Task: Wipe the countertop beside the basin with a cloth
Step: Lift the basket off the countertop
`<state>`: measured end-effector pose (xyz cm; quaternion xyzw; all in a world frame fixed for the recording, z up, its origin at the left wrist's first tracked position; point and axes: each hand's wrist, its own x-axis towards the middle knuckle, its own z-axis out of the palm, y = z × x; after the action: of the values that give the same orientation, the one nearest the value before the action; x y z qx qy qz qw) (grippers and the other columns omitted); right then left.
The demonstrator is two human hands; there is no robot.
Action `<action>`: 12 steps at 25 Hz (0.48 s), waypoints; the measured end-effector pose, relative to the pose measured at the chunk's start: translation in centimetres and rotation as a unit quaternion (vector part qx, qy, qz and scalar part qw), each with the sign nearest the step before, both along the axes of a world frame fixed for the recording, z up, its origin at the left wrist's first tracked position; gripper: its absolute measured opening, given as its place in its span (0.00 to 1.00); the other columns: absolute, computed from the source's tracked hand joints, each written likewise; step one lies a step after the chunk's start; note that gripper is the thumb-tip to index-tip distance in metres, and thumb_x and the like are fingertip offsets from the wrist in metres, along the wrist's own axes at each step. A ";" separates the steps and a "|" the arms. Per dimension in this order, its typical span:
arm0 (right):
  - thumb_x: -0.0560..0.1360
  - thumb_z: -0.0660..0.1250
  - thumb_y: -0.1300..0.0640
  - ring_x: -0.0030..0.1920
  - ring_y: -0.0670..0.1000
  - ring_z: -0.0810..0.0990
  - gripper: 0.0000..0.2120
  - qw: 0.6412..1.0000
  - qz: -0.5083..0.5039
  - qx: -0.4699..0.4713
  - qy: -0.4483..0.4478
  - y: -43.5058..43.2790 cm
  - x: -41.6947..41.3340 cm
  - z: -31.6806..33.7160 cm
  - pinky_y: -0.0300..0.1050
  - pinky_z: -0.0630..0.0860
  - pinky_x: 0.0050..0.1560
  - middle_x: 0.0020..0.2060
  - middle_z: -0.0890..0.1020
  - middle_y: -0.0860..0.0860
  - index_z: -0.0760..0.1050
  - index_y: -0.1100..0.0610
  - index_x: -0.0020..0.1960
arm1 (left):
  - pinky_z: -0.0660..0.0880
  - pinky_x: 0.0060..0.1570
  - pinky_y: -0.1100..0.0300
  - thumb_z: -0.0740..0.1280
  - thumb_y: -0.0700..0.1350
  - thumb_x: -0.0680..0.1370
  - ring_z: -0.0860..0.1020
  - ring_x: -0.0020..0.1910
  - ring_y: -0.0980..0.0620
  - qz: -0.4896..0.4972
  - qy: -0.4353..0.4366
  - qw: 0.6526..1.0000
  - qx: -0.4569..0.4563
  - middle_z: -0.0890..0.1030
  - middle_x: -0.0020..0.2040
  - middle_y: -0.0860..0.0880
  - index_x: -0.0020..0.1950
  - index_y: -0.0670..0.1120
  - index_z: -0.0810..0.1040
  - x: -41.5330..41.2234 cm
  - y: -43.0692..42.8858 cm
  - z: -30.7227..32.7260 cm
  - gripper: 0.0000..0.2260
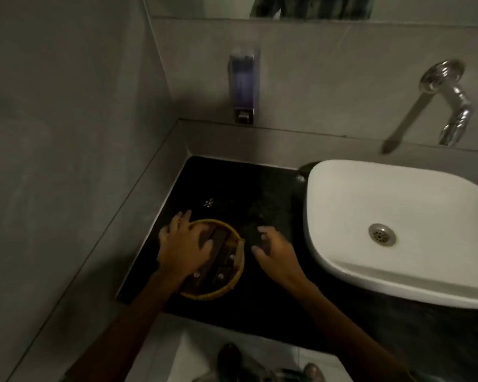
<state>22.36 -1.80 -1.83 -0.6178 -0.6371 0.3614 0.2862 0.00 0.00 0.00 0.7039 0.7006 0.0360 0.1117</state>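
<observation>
Left hand (186, 244) spread on basket (232, 282); right hand (273, 250) pinching dark cloth (250, 230); no legible writing.

You have one white basin (398, 216) at right, one round basket (226, 282) near left, one tap (450, 106) and one soap dispenser (243, 86) on the far wall.
</observation>
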 end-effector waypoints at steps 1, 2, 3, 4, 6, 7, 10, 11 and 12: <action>0.74 0.68 0.54 0.49 0.49 0.80 0.22 0.999 0.016 -0.042 0.027 -0.3 -1.1 -0.9 0.28 0.73 0.46 0.57 0.78 0.56 0.67 0.52 0.66 | 0.61 0.68 0.38 0.64 0.55 0.74 0.61 0.73 0.40 0.031 -0.005 0.999 -0.021 0.65 0.74 0.42 0.65 0.55 0.74 -2.1 -0.5 -1.5 0.19; 0.75 0.68 0.54 0.44 0.45 0.80 0.20 0.996 0.031 -0.069 0.044 -0.3 -2.1 -1.3 0.26 0.73 0.39 0.54 0.79 0.54 0.68 0.52 0.65 | 0.65 0.66 0.39 0.64 0.53 0.74 0.65 0.71 0.38 0.065 -0.029 0.997 -0.033 0.66 0.73 0.40 0.67 0.54 0.73 -3.7 -0.8 -2.3 0.21; 0.75 0.67 0.54 0.43 0.43 0.79 0.19 0.994 0.036 -0.091 0.055 -0.8 -3.1 -1.8 0.26 0.74 0.36 0.52 0.79 0.52 0.68 0.52 0.64 | 0.70 0.64 0.40 0.64 0.51 0.75 0.69 0.68 0.37 0.088 -0.065 0.993 -0.049 0.68 0.72 0.39 0.69 0.53 0.71 -5.4 -1.6 -3.8 0.22; 0.76 0.66 0.56 0.42 0.41 0.79 0.18 0.993 0.029 -0.100 0.063 -0.9 -4.0 -2.0 0.26 0.75 0.35 0.50 0.79 0.50 0.67 0.52 0.64 | 0.73 0.61 0.42 0.64 0.47 0.76 0.73 0.64 0.38 0.114 -0.131 0.983 -0.062 0.71 0.70 0.38 0.70 0.51 0.71 -6.6 -2.3 -4.4 0.21; 0.76 0.65 0.56 0.40 0.40 0.80 0.18 0.992 -0.009 -0.096 0.083 -0.9 -4.8 -2.1 0.28 0.76 0.34 0.44 0.80 0.47 0.67 0.53 0.65 | 0.77 0.55 0.47 0.64 0.41 0.78 0.79 0.56 0.41 0.157 -0.230 0.959 -0.050 0.79 0.62 0.40 0.68 0.48 0.73 -7.5 -3.0 -4.9 0.18; 0.77 0.65 0.54 0.38 0.40 0.80 0.19 0.991 -0.032 -0.097 0.088 -0.8 -4.9 -2.0 0.30 0.77 0.34 0.41 0.80 0.45 0.67 0.52 0.66 | 0.78 0.54 0.47 0.64 0.41 0.79 0.80 0.53 0.42 0.181 -0.263 0.947 -0.037 0.81 0.58 0.41 0.68 0.47 0.73 -7.6 -2.9 -5.0 0.17; 0.75 0.66 0.50 0.38 0.43 0.82 0.23 0.983 -0.103 -0.125 0.091 -1.2 -3.9 -1.3 0.33 0.78 0.36 0.36 0.81 0.47 0.65 0.49 0.68 | 0.79 0.53 0.46 0.65 0.46 0.79 0.81 0.50 0.44 0.202 -0.330 0.921 -0.036 0.82 0.52 0.45 0.71 0.50 0.69 -7.2 -2.4 -3.7 0.20; 0.73 0.68 0.51 0.39 0.44 0.82 0.26 0.980 -0.118 -0.136 0.086 -1.8 -3.1 -1.0 0.38 0.80 0.40 0.37 0.81 0.48 0.65 0.49 0.69 | 0.79 0.51 0.47 0.66 0.44 0.78 0.81 0.49 0.44 0.187 -0.344 0.919 -0.045 0.82 0.52 0.44 0.72 0.49 0.68 -6.8 -2.4 -3.1 0.22; 0.71 0.70 0.54 0.41 0.46 0.82 0.28 0.978 -0.127 -0.144 0.079 -2.6 -2.1 -0.5 0.43 0.81 0.45 0.38 0.81 0.48 0.65 0.49 0.69 | 0.79 0.48 0.51 0.67 0.42 0.78 0.81 0.47 0.45 0.172 -0.347 0.920 -0.063 0.82 0.52 0.43 0.72 0.48 0.68 -6.0 -2.7 -2.3 0.22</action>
<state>20.31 -4.39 -2.34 -0.6978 -0.4705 0.4576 0.2869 -6.03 -2.73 -2.35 0.5074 0.7290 0.2528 0.3837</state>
